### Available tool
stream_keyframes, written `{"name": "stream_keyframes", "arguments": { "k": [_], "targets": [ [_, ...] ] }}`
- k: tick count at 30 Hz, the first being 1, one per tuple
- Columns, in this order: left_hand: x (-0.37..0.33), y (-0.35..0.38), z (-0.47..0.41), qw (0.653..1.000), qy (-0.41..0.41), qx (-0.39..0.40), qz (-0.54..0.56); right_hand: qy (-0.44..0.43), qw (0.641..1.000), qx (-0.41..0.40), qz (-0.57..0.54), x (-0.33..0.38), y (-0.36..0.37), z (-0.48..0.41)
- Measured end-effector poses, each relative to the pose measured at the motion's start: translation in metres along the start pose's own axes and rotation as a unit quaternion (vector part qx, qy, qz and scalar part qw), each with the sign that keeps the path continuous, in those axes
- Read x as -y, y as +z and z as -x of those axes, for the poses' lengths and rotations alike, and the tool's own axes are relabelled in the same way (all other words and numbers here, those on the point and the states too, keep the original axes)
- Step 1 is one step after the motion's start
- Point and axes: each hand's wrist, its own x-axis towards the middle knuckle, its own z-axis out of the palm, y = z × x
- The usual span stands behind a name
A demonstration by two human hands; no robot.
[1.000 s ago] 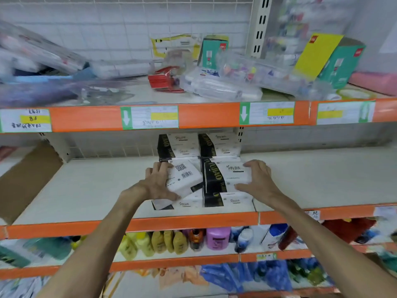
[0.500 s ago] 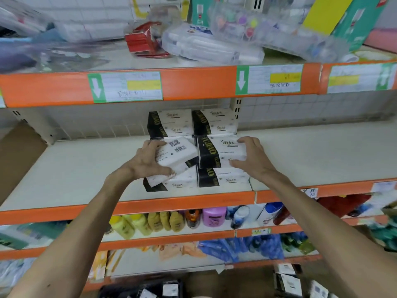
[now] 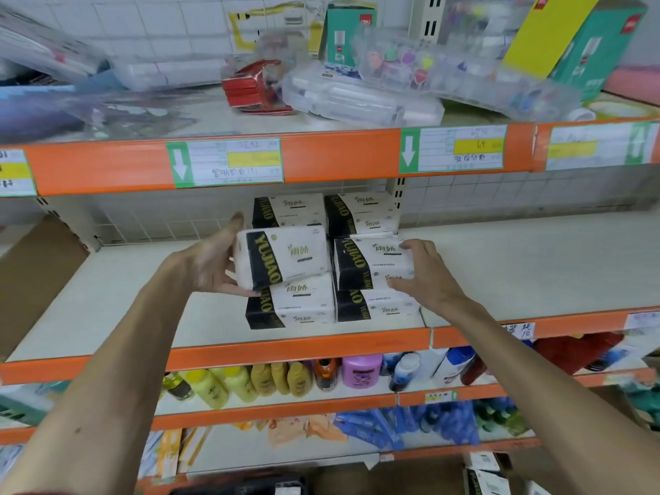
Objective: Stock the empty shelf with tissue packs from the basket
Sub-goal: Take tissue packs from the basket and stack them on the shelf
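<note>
- Two hands were up at the middle shelf (image 3: 535,259) when I checked.
- Left hand (image 3: 210,266) gripped a tissue pack (image 3: 282,257) by its left end, tilted, resting on the front-left pack (image 3: 296,303).
- Right hand (image 3: 425,276) clasped the top-right pack (image 3: 371,260), thumb below, fingers on top; it sat on the front-right pack (image 3: 375,309).
- Two more packs (image 3: 325,212) stood behind.

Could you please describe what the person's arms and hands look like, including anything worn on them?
Both forearms are bare up to the frame's edge: no sleeves, gloves, watch or bracelets show. The left hand and the right hand carry no visible rings. A small dark mark sits on the left forearm.
</note>
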Motion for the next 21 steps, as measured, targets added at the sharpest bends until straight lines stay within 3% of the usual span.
{"name": "stream_keyframes", "arguments": {
  "k": [3, 12, 17, 21],
  "targets": [
    [0.008, -0.003, -0.003, 0.994, 0.047, -0.101, 0.007, -0.001, 1.000, -0.003, 0.004, 0.000, 0.001, 0.001],
    [0.042, 0.013, -0.029, 0.956, 0.199, -0.205, -0.059, 0.019, 0.998, -0.027, -0.052, 0.000, 0.010, 0.003],
    [0.047, 0.011, -0.036, 0.959, 0.219, -0.143, -0.107, 0.064, 0.989, -0.056, -0.125, 0.002, 0.019, -0.001],
    [0.048, 0.020, -0.038, 0.947, 0.247, -0.139, -0.154, 0.077, 0.982, -0.061, -0.160, -0.002, 0.020, -0.009]
  ]
}}
